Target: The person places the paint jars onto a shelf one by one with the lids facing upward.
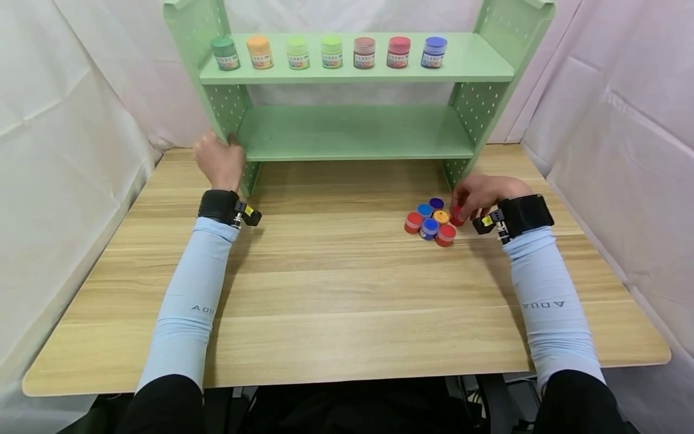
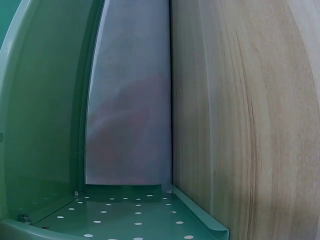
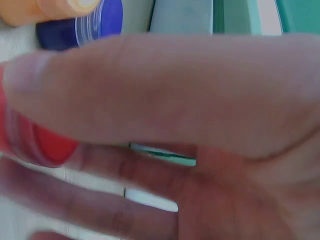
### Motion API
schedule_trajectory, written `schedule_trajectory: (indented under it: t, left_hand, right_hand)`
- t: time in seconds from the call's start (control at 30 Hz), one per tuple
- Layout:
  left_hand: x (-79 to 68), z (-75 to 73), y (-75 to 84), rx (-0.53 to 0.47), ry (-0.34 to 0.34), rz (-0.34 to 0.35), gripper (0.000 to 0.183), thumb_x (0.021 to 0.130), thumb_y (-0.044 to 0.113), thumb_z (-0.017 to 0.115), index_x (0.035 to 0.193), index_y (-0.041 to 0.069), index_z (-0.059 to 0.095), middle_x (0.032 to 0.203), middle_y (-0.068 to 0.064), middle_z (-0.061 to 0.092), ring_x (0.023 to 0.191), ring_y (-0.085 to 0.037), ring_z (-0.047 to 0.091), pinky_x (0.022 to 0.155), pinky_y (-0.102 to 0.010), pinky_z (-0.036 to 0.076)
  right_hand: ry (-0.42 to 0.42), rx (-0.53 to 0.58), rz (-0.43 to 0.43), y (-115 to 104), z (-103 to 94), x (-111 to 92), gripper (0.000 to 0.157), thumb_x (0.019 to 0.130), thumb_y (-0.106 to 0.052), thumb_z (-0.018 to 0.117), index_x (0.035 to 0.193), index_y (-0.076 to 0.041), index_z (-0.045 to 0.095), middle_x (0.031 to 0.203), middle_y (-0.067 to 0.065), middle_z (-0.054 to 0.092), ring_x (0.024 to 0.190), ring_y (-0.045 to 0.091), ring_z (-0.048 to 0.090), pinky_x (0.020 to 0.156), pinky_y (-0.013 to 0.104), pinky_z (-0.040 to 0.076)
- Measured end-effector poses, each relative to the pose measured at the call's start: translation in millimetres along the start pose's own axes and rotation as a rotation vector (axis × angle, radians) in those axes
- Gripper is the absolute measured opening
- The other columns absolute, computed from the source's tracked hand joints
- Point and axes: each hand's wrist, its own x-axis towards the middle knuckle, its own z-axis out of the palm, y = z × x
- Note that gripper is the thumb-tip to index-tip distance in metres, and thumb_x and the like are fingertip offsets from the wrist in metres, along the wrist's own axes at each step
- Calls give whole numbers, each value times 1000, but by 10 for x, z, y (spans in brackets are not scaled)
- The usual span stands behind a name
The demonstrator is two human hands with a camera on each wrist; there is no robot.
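My left hand (image 1: 221,161) grips the front edge of the left side panel of a green shelf (image 1: 352,154), its thumb on the inner side. In the left wrist view only the perforated panel (image 2: 125,215), shelf board and table show. My right hand (image 1: 485,191) is at the right end of a cluster of small paint jars, pinching a red paint jar (image 1: 457,216) between thumb and fingers. That red jar (image 3: 42,142) shows at the left of the right wrist view, partly behind the thumb. Beside it are an orange jar (image 1: 441,217), blue jars (image 1: 429,228) and more red jars (image 1: 446,235).
On the shelf's upper board stands a row of paint jars, from a dark green jar (image 1: 225,53) at left to a blue jar (image 1: 434,52) at right. The lower board is bare. White cloth (image 1: 623,120) hangs around the wooden table (image 1: 347,289).
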Motion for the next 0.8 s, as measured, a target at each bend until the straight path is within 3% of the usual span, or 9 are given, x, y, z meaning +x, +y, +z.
schedule_trajectory:
  t: [0.3, 0.5, 0.6, 0.67, 0.8]
  left_hand:
    - [4, 7, 0, 8, 13, 1, 37, 85, 3, 54, 116, 16, 69, 110, -1, 66, 100, -15, 62, 86, -30, 45]
    - [9, 13, -1, 12, 17, 0, 35, 85, 3, 54, 115, 15, 70, 108, -2, 67, 98, -16, 63, 84, -31, 46]
    - [12, 17, -3, -1, 18, 4, 37, 85, 3, 54, 116, 16, 69, 108, -1, 67, 98, -15, 63, 84, -30, 46]
    - [11, 19, -9, -8, 19, 9, 38, 85, 2, 53, 116, 16, 69, 108, -1, 67, 98, -14, 63, 84, -29, 46]
    - [3, 12, -17, -11, 17, 10, 38, 85, 1, 53, 117, 17, 68, 109, -1, 66, 99, -13, 63, 86, -28, 45]
  right_hand:
    - [48, -3, -57, 100, -1, 45, 38, 77, 11, 58, 112, -4, 59, 110, 19, 52, 80, 25, 50, 63, 39, 48]
    - [21, 23, -62, 142, -28, 25, 49, 74, 15, 52, 118, -5, 57, 116, 22, 48, 84, 28, 52, 64, 40, 49]
    - [32, 36, -31, 132, -35, -8, 44, 84, 2, 58, 127, -3, 50, 120, 23, 48, 94, 33, 54, 69, 41, 50]
    - [65, 33, 10, 118, -35, -20, 47, 89, -18, 64, 131, -2, 47, 120, 22, 50, 98, 34, 54, 72, 42, 51]
    - [133, 41, 100, 92, -20, -20, 57, 88, -42, 64, 124, -1, 47, 110, 18, 58, 94, 33, 57, 70, 41, 52]
